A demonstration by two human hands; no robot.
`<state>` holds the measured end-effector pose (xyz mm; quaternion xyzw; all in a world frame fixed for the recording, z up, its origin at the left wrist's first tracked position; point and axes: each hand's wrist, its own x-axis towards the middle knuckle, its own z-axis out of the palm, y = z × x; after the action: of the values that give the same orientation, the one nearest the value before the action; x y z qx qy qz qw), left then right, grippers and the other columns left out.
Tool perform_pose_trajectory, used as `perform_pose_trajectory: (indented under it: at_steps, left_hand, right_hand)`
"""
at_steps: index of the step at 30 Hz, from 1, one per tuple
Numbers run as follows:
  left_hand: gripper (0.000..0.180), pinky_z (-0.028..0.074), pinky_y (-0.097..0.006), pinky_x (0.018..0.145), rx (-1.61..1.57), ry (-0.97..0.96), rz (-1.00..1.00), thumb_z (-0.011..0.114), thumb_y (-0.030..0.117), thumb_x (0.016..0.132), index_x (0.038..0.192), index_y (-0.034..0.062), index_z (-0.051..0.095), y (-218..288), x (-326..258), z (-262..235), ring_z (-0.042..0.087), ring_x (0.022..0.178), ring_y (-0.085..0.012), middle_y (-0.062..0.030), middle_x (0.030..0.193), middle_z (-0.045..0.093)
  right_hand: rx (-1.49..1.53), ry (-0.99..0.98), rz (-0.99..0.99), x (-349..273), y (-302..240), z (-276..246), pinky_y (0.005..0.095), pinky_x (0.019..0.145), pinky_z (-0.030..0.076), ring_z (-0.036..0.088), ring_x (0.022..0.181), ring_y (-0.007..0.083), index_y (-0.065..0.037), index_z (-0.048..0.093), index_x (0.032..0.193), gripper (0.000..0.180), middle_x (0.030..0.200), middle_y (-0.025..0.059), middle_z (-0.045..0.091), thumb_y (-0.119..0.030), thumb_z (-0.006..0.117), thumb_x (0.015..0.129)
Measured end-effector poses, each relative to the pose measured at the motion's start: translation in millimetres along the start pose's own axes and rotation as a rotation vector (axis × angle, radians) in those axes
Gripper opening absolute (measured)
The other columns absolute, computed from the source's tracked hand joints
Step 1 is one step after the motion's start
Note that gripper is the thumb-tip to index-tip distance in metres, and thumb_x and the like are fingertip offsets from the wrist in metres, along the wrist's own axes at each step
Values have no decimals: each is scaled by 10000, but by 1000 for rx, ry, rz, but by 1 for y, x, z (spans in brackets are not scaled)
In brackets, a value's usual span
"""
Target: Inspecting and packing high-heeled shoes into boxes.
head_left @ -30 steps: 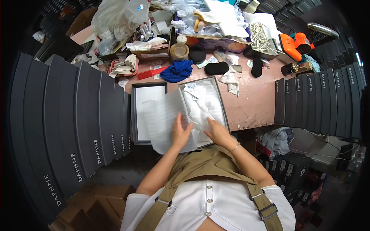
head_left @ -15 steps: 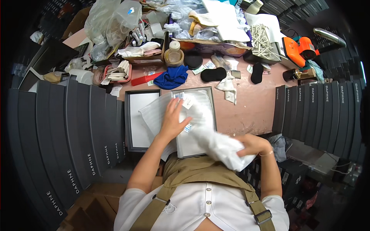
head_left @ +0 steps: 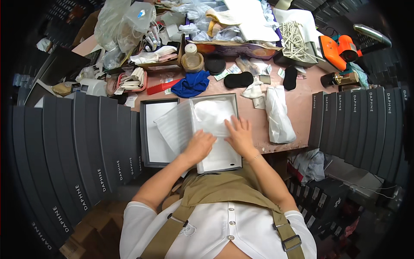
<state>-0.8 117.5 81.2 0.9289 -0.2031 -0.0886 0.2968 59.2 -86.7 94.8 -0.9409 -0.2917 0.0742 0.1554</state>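
An open grey shoe box (head_left: 236, 103) with a white lining lies in front of me. A thin white foam sheet (head_left: 177, 124) spreads from it over the box lid (head_left: 145, 142) on its left. Under the sheet's clearer part, a rounded white shape shows at the far end. My left hand (head_left: 198, 147) has its fingers bent on the sheet's near edge over the box. My right hand (head_left: 239, 136), fingers spread, rests at the box's right side, touching the sheet. Farther right on the table lies a white wrapped bundle (head_left: 279, 115), apart from both hands.
Stacks of dark boxes stand left (head_left: 86, 138) and right (head_left: 366, 116). Behind the box lie a blue cloth (head_left: 190, 85), a red comb-like tool (head_left: 161, 87) and black oval pads (head_left: 238, 81). A tray of white sticks (head_left: 295, 41) and an orange tool (head_left: 336, 51) stand farther back.
The white wrapped bundle, held by my right hand before, now lies on the table to the right. My right hand has come back to the box, and my left has moved nearer me.
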Motion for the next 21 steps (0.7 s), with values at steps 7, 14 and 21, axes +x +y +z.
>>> perform_pose_trajectory:
  at_steps: [7, 14, 21]
  left_hand:
    - [206, 290, -503, 1076, 178, -50, 28, 662, 147, 757, 931, 37, 643, 22, -39, 21, 486, 1165, -312, -141, 1088, 564]
    - [492, 221, -508, 1110, 11, 164, -70, 690, 225, 789, 1210, 15, 548, 27, -38, 16, 375, 1302, -349, -201, 1301, 480]
    - [711, 253, -471, 1101, -122, 365, -342, 694, 192, 789, 1376, -29, 359, 8, -69, 13, 319, 1315, -420, -249, 1408, 346]
  right_hand:
    - [550, 249, 127, -17, 28, 18, 446, 947, 425, 504, 1151, 383, -72, 641, 1051, 240, 1247, 154, 551, -124, 664, 818]
    - [127, 212, 130, -19, 13, 29, 595, 1032, 238, 406, 1255, 314, -111, 559, 1112, 343, 1316, 116, 481, -202, 681, 805]
    - [95, 238, 163, -6, 6, 22, 490, 938, 367, 546, 1060, 283, -59, 633, 940, 160, 1077, 108, 613, -174, 659, 833]
